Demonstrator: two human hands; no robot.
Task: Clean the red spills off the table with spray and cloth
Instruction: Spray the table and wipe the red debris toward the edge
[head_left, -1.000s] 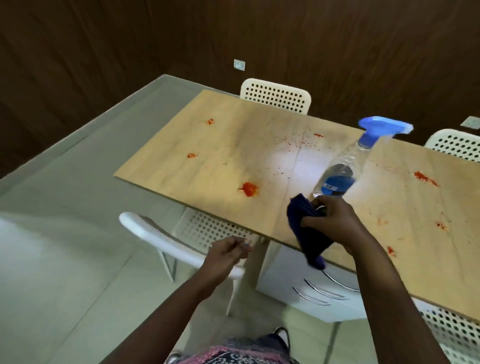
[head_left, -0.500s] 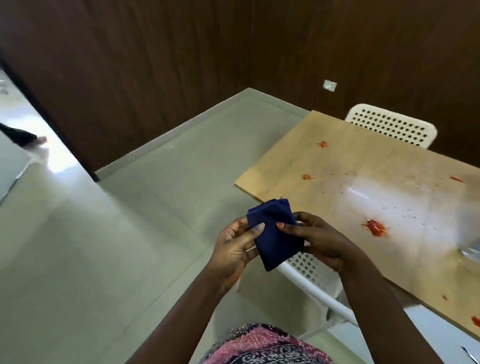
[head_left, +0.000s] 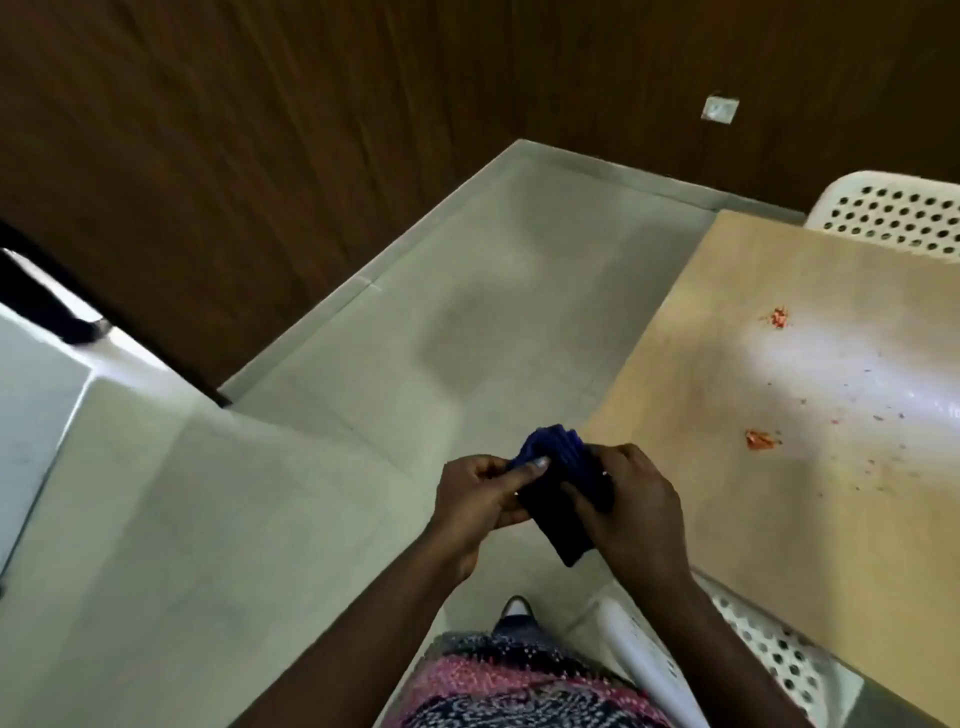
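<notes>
A folded dark blue cloth (head_left: 558, 488) is held between both hands, off the table's left corner and above the floor. My left hand (head_left: 480, 501) pinches its left edge with the thumb on top. My right hand (head_left: 636, 506) grips its right side with curled fingers. The light wooden table (head_left: 831, 545) fills the right side and carries two red spills, one near the far corner (head_left: 777, 317) and one closer (head_left: 761, 439), with small red specks around them. The spray bottle is out of view.
A white perforated chair (head_left: 727, 644) stands tucked under the table's near edge by my right forearm. Another white chair (head_left: 898, 213) stands behind the table's far corner. Grey floor (head_left: 363, 389) stretches left to a dark wooden wall.
My view has swung left, away from the spray bottle. The right hand carried the cloth off the table, the left hand joined it, and both now hold it closer together.
</notes>
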